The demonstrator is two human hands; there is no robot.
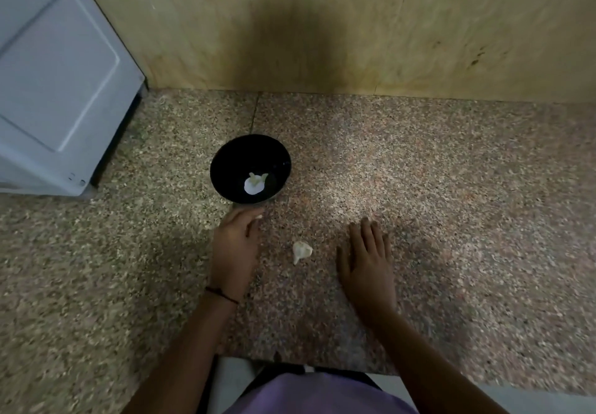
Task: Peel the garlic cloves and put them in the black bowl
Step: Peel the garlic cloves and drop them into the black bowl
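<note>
A black bowl (251, 168) stands on the speckled stone counter (419, 187), with pale peeled garlic (255, 183) lying inside it. A whitish scrap of garlic or its skin (301, 251) lies on the counter between my hands. My left hand (233, 249) rests on the counter just below the bowl's near rim, fingers relaxed and holding nothing. My right hand (367, 262) lies flat on the counter to the right of the scrap, fingers straight, palm down.
A white appliance (54, 91) stands at the back left. A wooden wall panel (322, 26) runs along the back of the counter. The counter's front edge (306, 368) is close to my body.
</note>
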